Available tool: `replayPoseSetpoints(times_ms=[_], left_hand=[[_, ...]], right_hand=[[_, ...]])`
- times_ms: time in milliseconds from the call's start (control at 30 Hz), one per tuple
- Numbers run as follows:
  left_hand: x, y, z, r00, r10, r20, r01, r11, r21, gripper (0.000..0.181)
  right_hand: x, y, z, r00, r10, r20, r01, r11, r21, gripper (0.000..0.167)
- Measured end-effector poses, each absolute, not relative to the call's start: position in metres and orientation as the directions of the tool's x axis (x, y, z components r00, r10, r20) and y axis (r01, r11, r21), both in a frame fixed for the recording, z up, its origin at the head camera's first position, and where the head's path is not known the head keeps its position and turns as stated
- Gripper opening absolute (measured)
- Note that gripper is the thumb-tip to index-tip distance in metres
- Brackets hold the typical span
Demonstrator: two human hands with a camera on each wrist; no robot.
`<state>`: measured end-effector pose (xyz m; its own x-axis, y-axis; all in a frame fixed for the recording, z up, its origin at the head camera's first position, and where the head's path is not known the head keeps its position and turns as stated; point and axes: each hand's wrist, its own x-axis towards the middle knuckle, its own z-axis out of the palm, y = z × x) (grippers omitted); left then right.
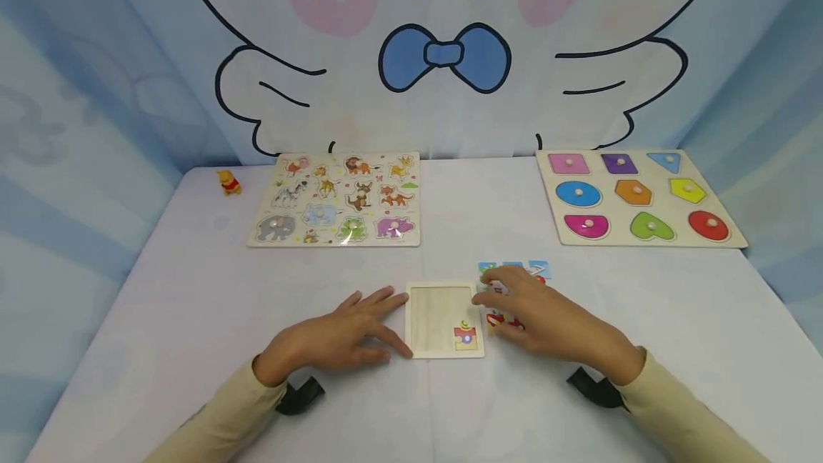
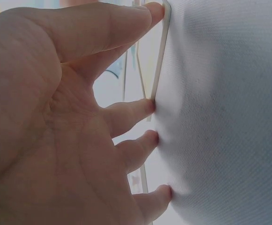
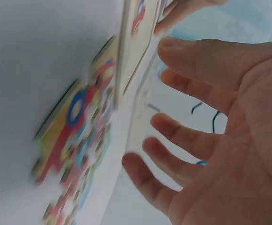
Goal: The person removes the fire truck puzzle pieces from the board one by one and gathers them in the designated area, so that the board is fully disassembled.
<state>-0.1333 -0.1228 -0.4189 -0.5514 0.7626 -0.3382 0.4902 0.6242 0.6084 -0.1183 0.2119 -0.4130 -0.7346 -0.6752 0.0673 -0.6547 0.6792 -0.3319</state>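
Note:
A small square wooden puzzle tray (image 1: 434,316) lies on the white table. One red and yellow jigsaw piece (image 1: 466,339) sits in its lower right corner. My left hand (image 1: 341,338) touches the tray's left edge, fingers spread and fairly straight; the left wrist view shows the index fingertip at the tray's rim (image 2: 160,56). Just right of the tray, my right hand (image 1: 546,313) hovers over several loose jigsaw pieces (image 1: 539,267), partly hiding them. In the right wrist view its fingers are relaxed and apart, with nothing between them, above the blurred pieces (image 3: 63,133).
An animal knob puzzle board (image 1: 343,198) stands at the back left, with a small yellow bear figure (image 1: 228,182) beside it. At the back right lies a shapes knob puzzle board (image 1: 633,195). A printed curtain (image 1: 444,120) hangs behind the table.

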Motion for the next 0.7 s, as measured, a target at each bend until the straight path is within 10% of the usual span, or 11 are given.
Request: replayPoseSetpoints(times_ms=[267,700], left_hand=[[-0.133,-0.123,-0.419,-0.535,0.779,-0.327,0.511,0.606,0.61,0.028],[-0.134,-0.123,-0.419,-0.541,0.773,-0.332,0.511,0.615,0.6,0.029]], right_hand=[[-0.121,0.18,-0.417,-0.631,-0.775,0.004,-0.753,0.612,-0.243,0.037],[-0.119,0.177,-0.419,-0.634,-0.771,-0.06,-0.737,0.626,-0.255,0.028]])
